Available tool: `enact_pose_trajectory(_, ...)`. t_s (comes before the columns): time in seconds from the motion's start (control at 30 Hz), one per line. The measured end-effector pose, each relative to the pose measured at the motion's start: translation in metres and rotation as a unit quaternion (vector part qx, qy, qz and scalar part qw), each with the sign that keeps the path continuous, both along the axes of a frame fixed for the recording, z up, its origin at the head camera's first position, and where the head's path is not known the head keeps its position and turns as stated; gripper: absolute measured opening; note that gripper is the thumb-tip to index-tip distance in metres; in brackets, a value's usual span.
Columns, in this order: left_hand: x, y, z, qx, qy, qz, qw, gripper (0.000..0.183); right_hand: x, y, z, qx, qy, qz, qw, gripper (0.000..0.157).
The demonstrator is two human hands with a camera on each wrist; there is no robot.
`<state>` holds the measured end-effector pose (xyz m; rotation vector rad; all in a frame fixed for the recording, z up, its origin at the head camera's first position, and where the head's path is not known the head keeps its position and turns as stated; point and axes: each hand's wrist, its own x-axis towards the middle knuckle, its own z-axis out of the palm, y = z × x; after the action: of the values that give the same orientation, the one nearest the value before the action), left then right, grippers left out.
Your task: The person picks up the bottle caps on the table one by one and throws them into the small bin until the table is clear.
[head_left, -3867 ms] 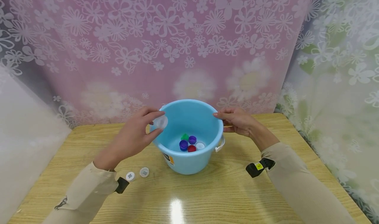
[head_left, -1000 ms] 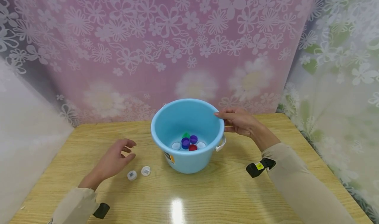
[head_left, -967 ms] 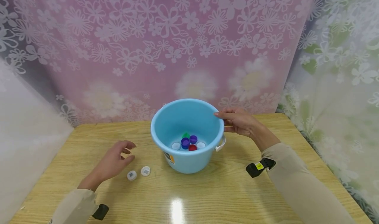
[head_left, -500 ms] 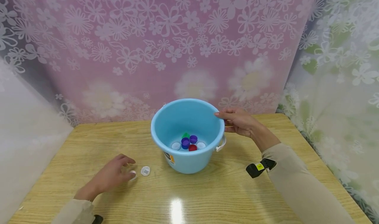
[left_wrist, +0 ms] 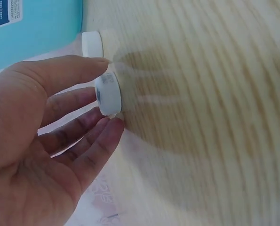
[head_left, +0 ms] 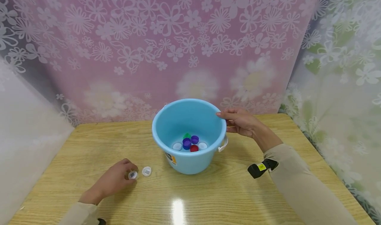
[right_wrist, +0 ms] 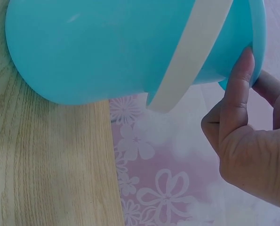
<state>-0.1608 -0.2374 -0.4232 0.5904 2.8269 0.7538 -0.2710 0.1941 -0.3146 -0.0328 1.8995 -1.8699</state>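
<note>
My left hand [head_left: 117,178] is low at the table's left, its thumb and fingertips around a white round cap [head_left: 132,175] with a grey square on top. In the left wrist view, the thumb is at one side of this cap [left_wrist: 109,94] and the fingertips at the other. A second white cap [head_left: 147,171] lies just to the right. My right hand [head_left: 239,121] grips the rim of a light blue bucket [head_left: 190,163], thumb over the edge and fingers outside. Inside lie purple caps [head_left: 186,143], a red cap [head_left: 194,148], white caps [head_left: 177,147] and a green piece [head_left: 187,136].
The bucket stands mid-table, with a white handle [head_left: 222,144] hanging at its right side. Behind the wooden table [head_left: 238,192] hangs a pink flowered curtain [head_left: 190,53]. Pale fabric borders both sides.
A white cap went from my left hand into the bucket. That hand then came back left and down to the nearer cap, closing its fingers round it. My right hand stays on the rim.
</note>
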Motion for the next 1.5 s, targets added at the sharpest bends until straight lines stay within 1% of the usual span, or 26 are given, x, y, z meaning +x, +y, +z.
enact_pose_trajectory(0.17, 0.001, 0.003, -0.003, -0.014, 0.035, -0.002, 0.9993, 0.019, 0.000, 0.002, -0.001, -0.001, 0.000, 0.000, 1.000, 0.037)
enact_pose_trajectory(0.4, 0.002, 0.004, -0.004, -0.013, 0.028, 0.008, 0.9995, 0.017, 0.001, 0.003, -0.001, -0.001, -0.001, 0.000, 1.000, 0.036)
enact_pose_trajectory(0.5, 0.003, 0.005, -0.004, -0.020, 0.042, 0.000, 0.9989, 0.016, 0.001, 0.003, -0.001, -0.002, -0.001, 0.000, 1.000, 0.035)
enact_pose_trajectory(0.67, 0.003, 0.007, -0.004, -0.041, 0.078, -0.016, 0.9960, 0.013, 0.001, 0.003, -0.001, -0.003, 0.000, 0.001, 1.000, 0.034)
enact_pose_trajectory(0.8, 0.004, 0.007, -0.004, -0.046, 0.092, -0.019, 0.9945, 0.012, 0.001, 0.003, -0.001, -0.005, -0.002, 0.002, 1.000, 0.036)
enact_pose_trajectory(0.97, 0.005, 0.006, -0.005, -0.043, 0.091, -0.019, 0.9948, 0.012, 0.000, 0.002, -0.001, -0.006, -0.006, -0.001, 1.000, 0.037)
enact_pose_trajectory(1.13, 0.004, 0.003, -0.004, -0.023, 0.065, -0.018, 0.9975, 0.012, -0.001, 0.002, -0.002, -0.003, -0.007, -0.004, 1.000, 0.039)
enact_pose_trajectory(1.2, 0.002, 0.002, -0.001, -0.014, 0.050, -0.012, 0.9986, 0.014, -0.001, 0.001, -0.002, -0.003, -0.007, -0.004, 1.000, 0.040)
enact_pose_trajectory(1.3, -0.002, 0.001, 0.007, -0.008, 0.046, 0.005, 0.9989, 0.019, -0.001, 0.001, -0.003, -0.005, -0.008, -0.004, 1.000, 0.041)
enact_pose_trajectory(1.37, -0.005, 0.001, 0.015, -0.004, 0.056, 0.008, 0.9984, 0.021, 0.000, 0.001, -0.003, -0.005, -0.008, -0.005, 1.000, 0.042)
enact_pose_trajectory(1.5, -0.011, 0.001, 0.036, -0.015, 0.098, 0.002, 0.9951, 0.021, 0.001, 0.001, -0.002, -0.004, -0.006, -0.003, 1.000, 0.042)
